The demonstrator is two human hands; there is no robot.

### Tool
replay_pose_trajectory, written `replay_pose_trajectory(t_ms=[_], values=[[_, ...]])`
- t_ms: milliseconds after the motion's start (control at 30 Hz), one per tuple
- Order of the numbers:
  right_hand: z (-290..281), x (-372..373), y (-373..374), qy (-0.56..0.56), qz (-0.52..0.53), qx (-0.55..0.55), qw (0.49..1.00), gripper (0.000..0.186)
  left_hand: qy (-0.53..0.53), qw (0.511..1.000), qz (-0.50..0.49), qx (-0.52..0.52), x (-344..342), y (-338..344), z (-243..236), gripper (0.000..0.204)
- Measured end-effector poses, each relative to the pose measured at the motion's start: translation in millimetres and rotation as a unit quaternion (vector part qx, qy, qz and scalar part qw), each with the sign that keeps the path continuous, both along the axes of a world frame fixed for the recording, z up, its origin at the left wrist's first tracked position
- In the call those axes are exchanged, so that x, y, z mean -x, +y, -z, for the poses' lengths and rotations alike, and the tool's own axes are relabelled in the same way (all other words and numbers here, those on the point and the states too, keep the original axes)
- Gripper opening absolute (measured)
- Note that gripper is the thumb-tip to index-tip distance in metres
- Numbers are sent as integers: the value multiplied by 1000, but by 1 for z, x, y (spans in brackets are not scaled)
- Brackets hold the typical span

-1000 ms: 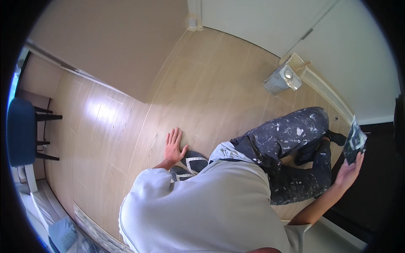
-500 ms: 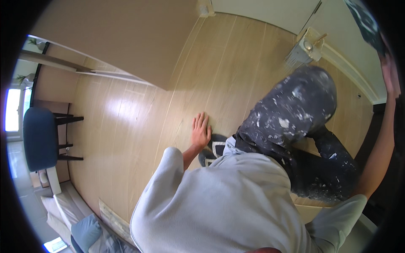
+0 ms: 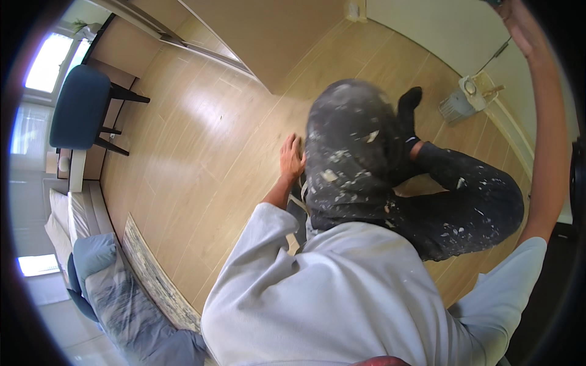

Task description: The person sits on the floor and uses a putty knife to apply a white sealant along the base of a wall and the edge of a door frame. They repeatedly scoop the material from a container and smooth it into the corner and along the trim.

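Note:
My left hand (image 3: 291,157) is propped on the wood floor beside my raised knee, its fingers stretched out and nothing in them. My right arm reaches up to the far right, where my right hand (image 3: 526,27) is cut by the picture's upper edge. Its fingers grip a dark flat tool (image 3: 495,2); only a sliver of it shows, so its exact kind cannot be told. By the wall at the upper right stands a pale grey tub (image 3: 458,107) with a wooden handle sticking out.
My paint-spotted dark trousers (image 3: 348,158) fill the middle. A beige panel (image 3: 268,36) rises from the floor ahead, and a white door (image 3: 421,24) is behind it. To the left are a blue chair (image 3: 80,108), a bed (image 3: 116,287) and a marbled board (image 3: 152,271) along its side.
My right hand has moved inward and up with the dark tool, now mostly out of the picture. My knee has swung left, uncovering a foot. My left hand stays on the floor.

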State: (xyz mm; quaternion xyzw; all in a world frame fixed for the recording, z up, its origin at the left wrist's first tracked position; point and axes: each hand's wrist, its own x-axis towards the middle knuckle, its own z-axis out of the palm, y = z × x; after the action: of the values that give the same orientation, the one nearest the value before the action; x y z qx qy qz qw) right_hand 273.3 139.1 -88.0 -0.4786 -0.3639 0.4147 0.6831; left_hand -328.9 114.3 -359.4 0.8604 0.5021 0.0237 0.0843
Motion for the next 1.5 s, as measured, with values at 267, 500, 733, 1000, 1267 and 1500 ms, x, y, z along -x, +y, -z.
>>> replay_pose_trajectory(t_ms=[267, 500, 733, 1000, 1267, 1500], values=[[58, -23, 38, -21, -123, 49, 991, 30, 8, 998, -5, 60, 6, -9, 17, 52], [82, 12, 42, -32, -125, 180, 975, 27, 28, 985, 81, 148, 48, -8, -22, 53], [97, 22, 84, 3, -107, 240, 965, 24, 32, 989, 76, 120, 51, -29, -21, 52], [69, 5, 103, 43, 9, 234, 971, 35, 83, 986, 119, 78, 49, -40, -41, 29], [48, -8, -55, 83, 283, 223, 929, 44, 136, 946, 113, 272, 65, 1, -154, 20], [14, 58, -154, 118, 373, 204, 897, 43, 154, 914, 77, 366, 72, -3, -171, 14]])
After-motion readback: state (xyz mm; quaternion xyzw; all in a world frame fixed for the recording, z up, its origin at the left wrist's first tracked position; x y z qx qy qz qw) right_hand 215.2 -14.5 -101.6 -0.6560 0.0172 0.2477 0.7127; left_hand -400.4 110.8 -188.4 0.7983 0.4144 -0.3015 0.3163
